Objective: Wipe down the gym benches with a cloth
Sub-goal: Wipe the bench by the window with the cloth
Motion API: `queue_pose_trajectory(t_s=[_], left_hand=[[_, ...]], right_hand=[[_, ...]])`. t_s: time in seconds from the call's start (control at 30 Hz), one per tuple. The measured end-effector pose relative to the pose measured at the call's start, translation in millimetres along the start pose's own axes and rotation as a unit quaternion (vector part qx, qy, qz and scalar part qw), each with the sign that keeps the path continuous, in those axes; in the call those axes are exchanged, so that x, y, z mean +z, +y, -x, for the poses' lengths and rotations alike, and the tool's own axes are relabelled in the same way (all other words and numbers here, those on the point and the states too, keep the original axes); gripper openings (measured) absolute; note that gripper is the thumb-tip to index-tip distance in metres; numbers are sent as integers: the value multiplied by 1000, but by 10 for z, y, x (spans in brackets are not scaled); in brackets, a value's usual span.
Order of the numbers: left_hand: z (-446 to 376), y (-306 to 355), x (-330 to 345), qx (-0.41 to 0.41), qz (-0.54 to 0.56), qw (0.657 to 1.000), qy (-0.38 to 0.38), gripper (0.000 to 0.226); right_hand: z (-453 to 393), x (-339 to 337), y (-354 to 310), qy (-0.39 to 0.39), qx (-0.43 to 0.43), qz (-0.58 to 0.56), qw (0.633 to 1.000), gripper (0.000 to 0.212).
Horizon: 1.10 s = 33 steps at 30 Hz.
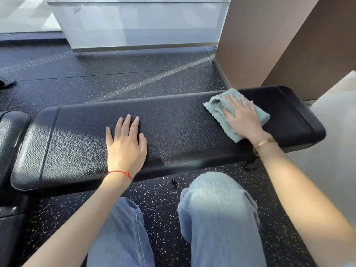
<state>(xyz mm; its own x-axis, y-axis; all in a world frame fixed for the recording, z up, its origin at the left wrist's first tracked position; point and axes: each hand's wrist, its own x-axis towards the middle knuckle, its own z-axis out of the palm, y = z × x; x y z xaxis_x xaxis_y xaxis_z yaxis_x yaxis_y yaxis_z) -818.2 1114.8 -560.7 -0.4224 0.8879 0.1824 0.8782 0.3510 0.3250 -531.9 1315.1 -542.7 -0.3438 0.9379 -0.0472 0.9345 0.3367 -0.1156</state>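
R hand atop cloth (bench)

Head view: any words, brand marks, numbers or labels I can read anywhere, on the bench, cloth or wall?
None readable.
Bench pad: plain black grain, no logo or label.
Cloth under the right hand: no tag showing.
Brown wall panel and glass: no sign.
Left hand rests flat on the pad; nothing printed shows around it.

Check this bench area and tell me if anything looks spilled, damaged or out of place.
One thing: a small dark blotch on the speckled floor just below the bench pad's near edge, like a wet spot or stain. The pad looks intact, and the cloth lies flat under the right hand.
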Motion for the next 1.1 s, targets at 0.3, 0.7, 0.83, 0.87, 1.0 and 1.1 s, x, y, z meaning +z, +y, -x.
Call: queue_pose_trajectory(t_s=[0.3, 0.7, 0.83, 0.87, 1.0, 1.1], left_hand=[[-3, -20, 19, 6, 2, 1000, 6, 52], [-7, -20, 41, 5, -5, 1000, 7, 52], [-6, -21, 44, 5, -6, 1000, 8, 52], [-8, -24, 45, 6, -6, 1000, 8, 52], [-10, -37, 54, 8, -3, 1000, 11, 51], [-15, -42, 56, 7, 1, 1000, 12, 51]], right_hand=[[339, 90, -1021, -28, -262, -34, 964, 54], [-291, -42, 92, 10, 41, -15, 999, 55], [-431, -10, -592, -23, -41, -8, 999, 56], [-330, 24, -753, -30, -92, -11, 995, 56], [367, 89, -912, -30, -271, -34, 961, 55], [674, 70, -461, -1, -261, -47, 964, 53]])
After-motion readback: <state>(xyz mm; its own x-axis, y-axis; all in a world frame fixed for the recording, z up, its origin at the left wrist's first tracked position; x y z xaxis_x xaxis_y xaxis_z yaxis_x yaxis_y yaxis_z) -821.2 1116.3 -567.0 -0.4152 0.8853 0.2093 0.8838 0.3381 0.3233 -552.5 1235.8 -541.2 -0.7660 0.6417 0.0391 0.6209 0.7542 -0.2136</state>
